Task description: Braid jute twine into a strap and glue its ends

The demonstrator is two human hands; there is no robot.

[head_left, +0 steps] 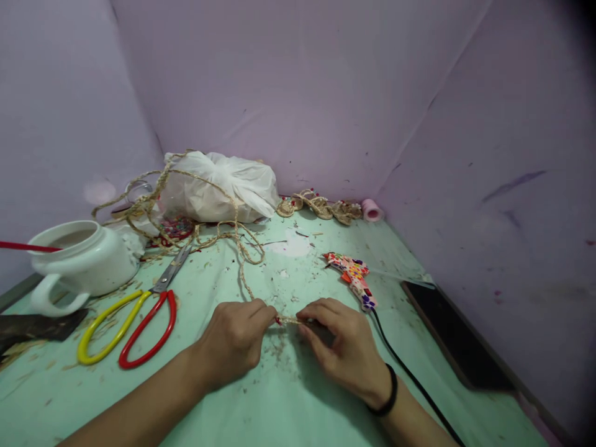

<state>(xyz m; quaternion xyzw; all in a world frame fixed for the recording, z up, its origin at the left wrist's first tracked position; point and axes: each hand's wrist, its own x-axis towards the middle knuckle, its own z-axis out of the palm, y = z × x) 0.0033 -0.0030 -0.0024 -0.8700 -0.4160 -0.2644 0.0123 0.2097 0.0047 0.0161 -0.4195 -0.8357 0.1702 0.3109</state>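
Note:
A braided straw cord (243, 278) runs down the table to my left hand (237, 335), whose fingers are closed around it. A bit of red shows at those fingertips. Across a short gap, the cord's stretched end reaches my right hand (342, 347), where thumb and fingers pinch it. How far the end goes into that grip is hidden. Left of my hands lie scissors (161, 285) with one yellow and one red handle, blades pointing away. To the right rests a glue gun (354, 276) in a colourful flower pattern, with a black cable.
A white pot (93, 264) with a red stick stands at left. Behind are a tied white plastic bag (223, 186), small woven straw sandals (321, 206) and a pink spool (371, 210). A dark phone (456, 335) lies at right. Walls enclose the table; straw scraps litter it.

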